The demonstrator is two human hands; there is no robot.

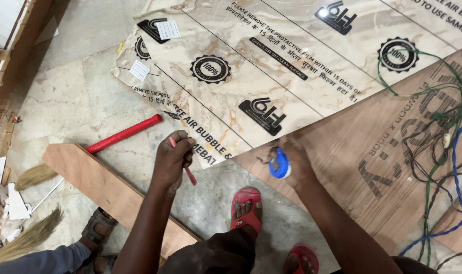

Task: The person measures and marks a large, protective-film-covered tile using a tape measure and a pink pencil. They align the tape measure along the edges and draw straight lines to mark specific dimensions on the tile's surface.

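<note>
My left hand (pixel 172 158) is closed around a thin red pencil (pixel 189 175), held at the near edge of a marble-patterned laminate sheet (pixel 226 96) covered in printed protective film. My right hand (pixel 293 158) grips a small blue round case (pixel 279 165), possibly a tape measure, pressed on a brown plywood board (pixel 373 152) just beside the laminate's corner. Both arms reach down from the bottom of the view. My feet in red sandals (pixel 246 205) stand on the stone floor below the hands.
A red-handled broom (pixel 122 134) lies on the floor left of my left hand. A plywood strip (pixel 109 190) runs diagonally at lower left. Tangled green, blue and black wires (pixel 444 152) lie on the plywood at right. Another person's sandalled foot (pixel 96 226) is at bottom left.
</note>
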